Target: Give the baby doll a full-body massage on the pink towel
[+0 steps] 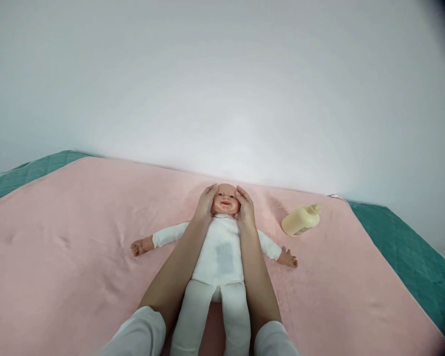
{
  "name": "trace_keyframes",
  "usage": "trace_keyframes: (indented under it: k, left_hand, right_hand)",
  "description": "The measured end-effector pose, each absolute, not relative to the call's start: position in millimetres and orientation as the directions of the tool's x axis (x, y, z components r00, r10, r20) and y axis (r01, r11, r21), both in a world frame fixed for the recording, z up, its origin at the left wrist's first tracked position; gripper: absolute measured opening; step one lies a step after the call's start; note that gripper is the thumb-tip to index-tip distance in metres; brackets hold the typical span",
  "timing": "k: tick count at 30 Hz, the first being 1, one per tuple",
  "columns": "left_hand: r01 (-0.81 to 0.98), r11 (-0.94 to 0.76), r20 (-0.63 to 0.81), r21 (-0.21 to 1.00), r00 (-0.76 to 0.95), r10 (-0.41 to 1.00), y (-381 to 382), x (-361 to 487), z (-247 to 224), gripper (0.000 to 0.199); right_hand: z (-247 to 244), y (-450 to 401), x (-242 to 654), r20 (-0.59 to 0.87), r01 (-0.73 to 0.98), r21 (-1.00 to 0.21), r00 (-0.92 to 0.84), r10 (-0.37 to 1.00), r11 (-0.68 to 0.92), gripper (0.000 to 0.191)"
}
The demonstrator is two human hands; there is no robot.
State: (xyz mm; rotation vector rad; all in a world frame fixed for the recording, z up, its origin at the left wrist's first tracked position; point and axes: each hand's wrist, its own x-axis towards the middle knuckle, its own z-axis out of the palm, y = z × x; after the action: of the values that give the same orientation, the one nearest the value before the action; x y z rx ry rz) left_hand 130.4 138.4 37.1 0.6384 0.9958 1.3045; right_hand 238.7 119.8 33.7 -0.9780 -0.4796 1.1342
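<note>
left hand [205, 201] and right hand [245, 206]: apart, fingers extended, cupping opposite sides of the head, likely to steady it | doll [222, 242]: face-up on pink sheet [77, 237], centre, between forearms | yellow bottle [297, 221]: right, probably set aside for working room

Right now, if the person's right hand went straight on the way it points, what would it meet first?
Probably the wall behind: the right hand rests against the side of the doll's head and points past it, over the pink blanket. Depth is hard to judge here.
</note>
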Motion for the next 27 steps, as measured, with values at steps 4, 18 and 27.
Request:
trace_keyframes:
  k: [4,18,27]
  left_hand:
    - [-0.412,0.131,-0.177,0.902,-0.076,0.981,136,131,35,0.037]
    - [-0.289,0.122,-0.149,0.95,-0.074,0.986,137,129,32,0.044]
    - [-0.352,0.113,-0.146,0.929,-0.071,0.987,142,131,26,0.035]
  right_hand:
    - [34,117,237,-0.116,-0.492,-0.867,0.362,0.925,0.084,0.049]
    - [19,125,240,-0.14,-0.441,-0.896,0.403,0.905,0.058,0.056]
    - [25,123,240,-0.188,-0.53,-0.847,0.353,0.917,0.031,0.046]
